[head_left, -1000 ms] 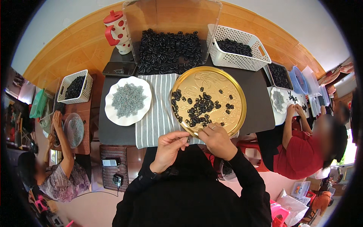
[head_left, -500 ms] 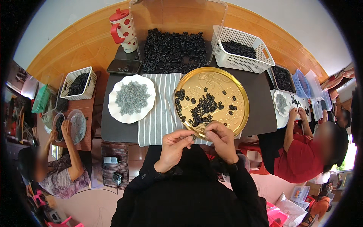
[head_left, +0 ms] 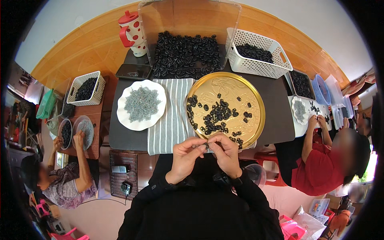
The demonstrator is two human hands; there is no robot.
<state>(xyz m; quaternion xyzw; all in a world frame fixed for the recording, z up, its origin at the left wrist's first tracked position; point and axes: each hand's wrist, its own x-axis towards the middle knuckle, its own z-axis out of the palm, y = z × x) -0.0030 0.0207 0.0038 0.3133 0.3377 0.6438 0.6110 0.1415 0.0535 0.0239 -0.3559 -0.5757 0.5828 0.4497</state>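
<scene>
My left hand (head_left: 185,159) pinches a small black plastic part (head_left: 207,145) between thumb and fingertips, just off the near edge of the gold tray (head_left: 246,90). The fingers of my right hand (head_left: 225,155) are closed and meet the left fingertips at that part; whether they hold a separate small piece is hidden. Many loose black plastic parts (head_left: 219,112) lie on the tray. To its left, a striped cloth (head_left: 170,138) runs under the tray's side, and a white scalloped plate (head_left: 123,120) bears a heap of small grey screw-like pieces (head_left: 142,105).
Behind the tray stands a clear bin of black parts (head_left: 186,54). A white basket (head_left: 262,68) is at the back right, a dotted tumbler (head_left: 137,38) and dark phone-like slab (head_left: 133,71) at the back left. People sit at tables on the left (head_left: 66,182) and right (head_left: 320,172).
My right hand has come left and down from the tray's near edge to meet my left hand at the small part. More black parts show there. The left-hand person's raised hand has moved over a bowl.
</scene>
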